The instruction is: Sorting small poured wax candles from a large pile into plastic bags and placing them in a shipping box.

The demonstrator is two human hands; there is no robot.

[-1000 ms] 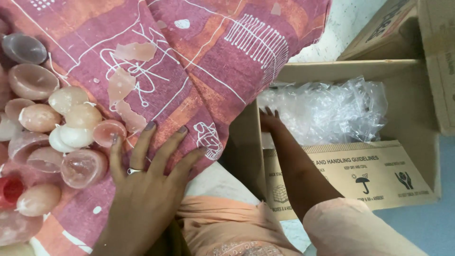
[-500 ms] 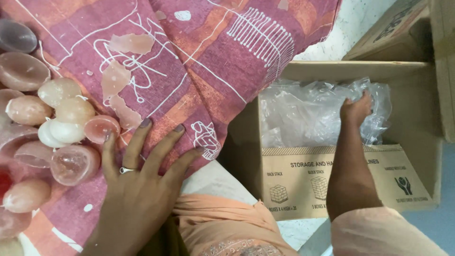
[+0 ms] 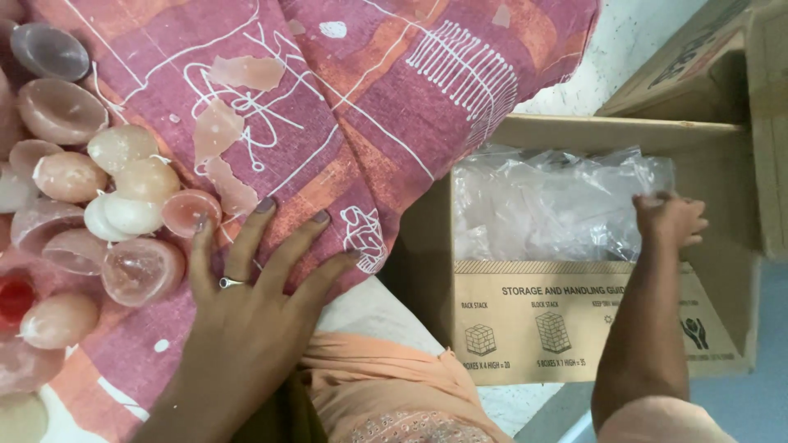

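**One hand flat on the cloth, the other in the box of plastic wrap**

The left hand lies palm down on the pink patterned cloth, fingers spread wide and gripping nothing. Its little finger tip touches the rim of one pink stone bowl, and another bowl sits just beside that finger. A ring shows on one finger.

The right hand reaches into the open cardboard box and rests on the clear plastic wrap near the box's right wall. Its fingers are curled, but whether they pinch the plastic cannot be told.

The cloth's right edge hangs just beside the box's left wall, with only a narrow gap between them. The middle of the cloth is open, bearing three flat pink stone flakes. The bowls and rounded stones crowd the left edge; about fifteen show, some cut off by the frame. There is one box in use, with one flap of another carton behind it.
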